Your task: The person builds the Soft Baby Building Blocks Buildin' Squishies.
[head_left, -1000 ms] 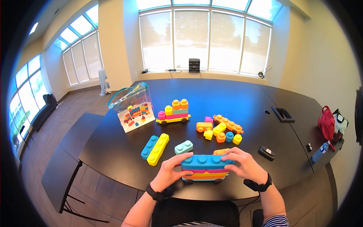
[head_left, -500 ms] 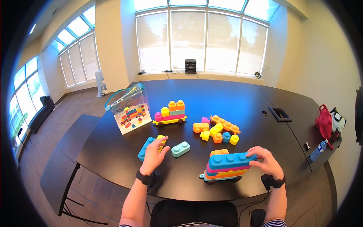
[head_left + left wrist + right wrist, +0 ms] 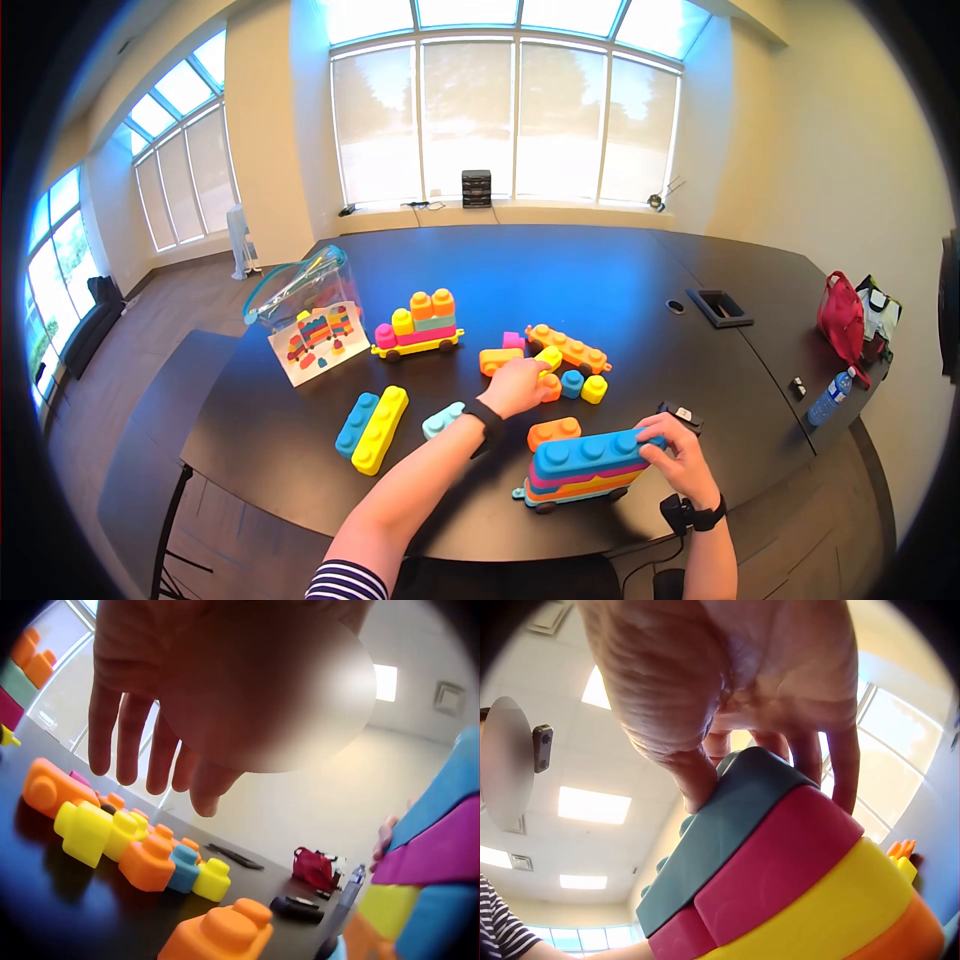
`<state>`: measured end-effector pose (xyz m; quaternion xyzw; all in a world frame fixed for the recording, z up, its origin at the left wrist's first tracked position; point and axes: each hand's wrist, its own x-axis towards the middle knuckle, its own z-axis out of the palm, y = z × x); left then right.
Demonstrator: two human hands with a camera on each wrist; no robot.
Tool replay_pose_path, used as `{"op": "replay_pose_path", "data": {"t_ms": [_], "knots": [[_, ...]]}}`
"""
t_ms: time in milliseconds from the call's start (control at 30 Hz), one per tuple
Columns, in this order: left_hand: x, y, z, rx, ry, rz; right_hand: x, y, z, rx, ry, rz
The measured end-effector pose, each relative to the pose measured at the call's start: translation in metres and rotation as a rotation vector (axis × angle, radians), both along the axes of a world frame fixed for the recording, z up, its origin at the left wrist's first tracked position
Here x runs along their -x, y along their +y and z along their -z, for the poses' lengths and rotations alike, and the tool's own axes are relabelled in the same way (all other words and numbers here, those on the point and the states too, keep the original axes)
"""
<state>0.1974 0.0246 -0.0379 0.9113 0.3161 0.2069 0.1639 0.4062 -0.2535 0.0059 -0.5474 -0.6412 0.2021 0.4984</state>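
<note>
My left hand (image 3: 515, 388) reaches over several loose blocks; in the left wrist view its fingers hang extended, holding nothing, above an orange block (image 3: 148, 862), a small blue block (image 3: 184, 868) and yellow blocks (image 3: 84, 831). The right hand (image 3: 682, 462) pinches the right end of a long blue block (image 3: 590, 454) on top of a layered toy wagon standing near the table's front edge. From the right wrist, the thumb lies on one side of that block (image 3: 727, 825) and the fingers on the other. Behind the wagon rests an orange block (image 3: 553, 432).
Long blue (image 3: 357, 424) and yellow (image 3: 379, 430) blocks lie at the left, with a light teal block (image 3: 442, 420) by my left forearm. Farther back are a built wagon (image 3: 418, 338), a clear bag with a picture card (image 3: 318, 343), and an orange wagon base (image 3: 568, 348). A bottle (image 3: 831, 396) stands right.
The left hand has let go of the layered wagon and moved across to the loose blocks. The wagon has shifted right and turned, with the right hand still at its blue top.
</note>
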Motion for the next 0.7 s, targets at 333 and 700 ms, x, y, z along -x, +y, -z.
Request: {"op": "replay_pose_path", "data": {"t_ms": [333, 700], "knots": [[-0.043, 0.016, 0.046, -0.227, 0.062, 0.029, 0.003, 0.005, 0.008, -0.121, -0.061, -0.012], [0.094, -0.086, -0.1, 0.476, -0.559, 0.326, 0.015, 0.005, 0.007, -0.163, -0.088, -0.003]]}}
